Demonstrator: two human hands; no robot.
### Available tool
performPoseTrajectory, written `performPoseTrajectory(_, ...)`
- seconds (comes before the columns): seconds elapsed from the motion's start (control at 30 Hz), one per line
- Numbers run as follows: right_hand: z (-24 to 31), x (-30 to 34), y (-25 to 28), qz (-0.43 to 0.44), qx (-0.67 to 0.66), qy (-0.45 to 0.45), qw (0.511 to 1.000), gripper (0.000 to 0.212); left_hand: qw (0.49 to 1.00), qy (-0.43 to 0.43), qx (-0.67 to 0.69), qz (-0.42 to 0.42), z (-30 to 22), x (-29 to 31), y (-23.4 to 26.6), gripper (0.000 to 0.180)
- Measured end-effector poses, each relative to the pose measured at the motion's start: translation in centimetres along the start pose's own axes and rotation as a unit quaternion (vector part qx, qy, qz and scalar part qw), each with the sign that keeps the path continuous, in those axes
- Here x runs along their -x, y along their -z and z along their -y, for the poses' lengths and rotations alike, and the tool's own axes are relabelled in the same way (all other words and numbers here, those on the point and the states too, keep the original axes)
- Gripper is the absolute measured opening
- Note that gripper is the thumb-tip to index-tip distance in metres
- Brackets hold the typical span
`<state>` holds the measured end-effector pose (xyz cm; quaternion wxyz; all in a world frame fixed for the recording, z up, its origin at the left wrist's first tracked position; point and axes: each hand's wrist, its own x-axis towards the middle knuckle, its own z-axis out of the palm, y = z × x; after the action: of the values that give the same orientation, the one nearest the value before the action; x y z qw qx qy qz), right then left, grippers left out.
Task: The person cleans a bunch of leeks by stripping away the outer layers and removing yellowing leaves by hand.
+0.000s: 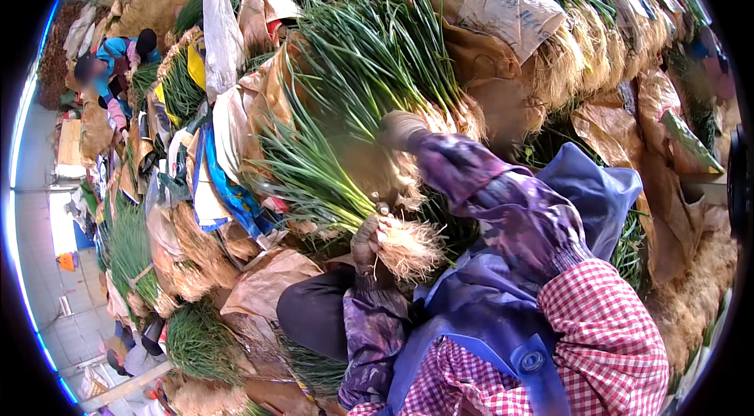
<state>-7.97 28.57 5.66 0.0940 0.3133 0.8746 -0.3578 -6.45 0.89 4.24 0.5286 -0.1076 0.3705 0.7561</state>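
My left hand (366,240), in a dark glove, grips a bunch of green onions (330,172) just above its pale, hairy roots (408,249). The long green leaves fan up and to the left. My right hand (399,130), in a tan glove, reaches forward and rests with curled fingers on the leaves and roots of the stacked green onion bundles (377,54). Whether it grips any of them is hidden. Both forearms wear purple patterned sleeves over red checked cuffs.
Bundles of green onions with straw-coloured roots (581,54) are piled all around, mixed with brown paper wraps (267,282) and white sacks (510,7). A blue apron (471,314) covers my lap. Another person in blue (118,58) crouches at the far left.
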Motion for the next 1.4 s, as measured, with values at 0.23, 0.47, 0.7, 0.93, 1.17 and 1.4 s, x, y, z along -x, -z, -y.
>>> performPoseTrajectory(0.23, 3.0, 11.2, -0.7, 0.093, -0.328, 0.042, 0.939, 0.023, 1.000, -0.015, 0.011, 0.006, 0.3, 0.8, 0.3, 0.023)
performPoseTrajectory(0.47, -1.4, 10.8, 0.2, 0.153, -0.445, -0.031, 0.882, 0.036, 0.974, -0.074, 0.146, 0.157, -0.6, 3.7, -7.1, 0.029)
performPoseTrajectory(0.7, 0.2, 11.4, -3.8, 0.183, -0.490, 0.107, 0.846, 0.052, 0.981, -0.043, 0.124, 0.141, -0.4, 3.6, -5.9, 0.031)
performPoseTrajectory(0.93, 3.6, 13.0, -3.1, 0.211, -0.703, -0.038, 0.678, 0.030, 0.976, -0.052, 0.137, 0.163, -0.7, 3.9, -6.8, 0.032)
performPoseTrajectory(1.17, -5.9, 9.8, -6.7, 0.198, 0.128, 0.074, 0.969, 0.027, 0.962, -0.124, 0.160, 0.184, -2.0, 4.5, -7.9, 0.046)
performPoseTrajectory(1.4, 0.6, 2.7, 0.7, -0.016, 0.116, -0.039, 0.992, 0.039, 0.974, -0.067, 0.143, 0.159, -1.2, 4.0, -8.5, 0.041)
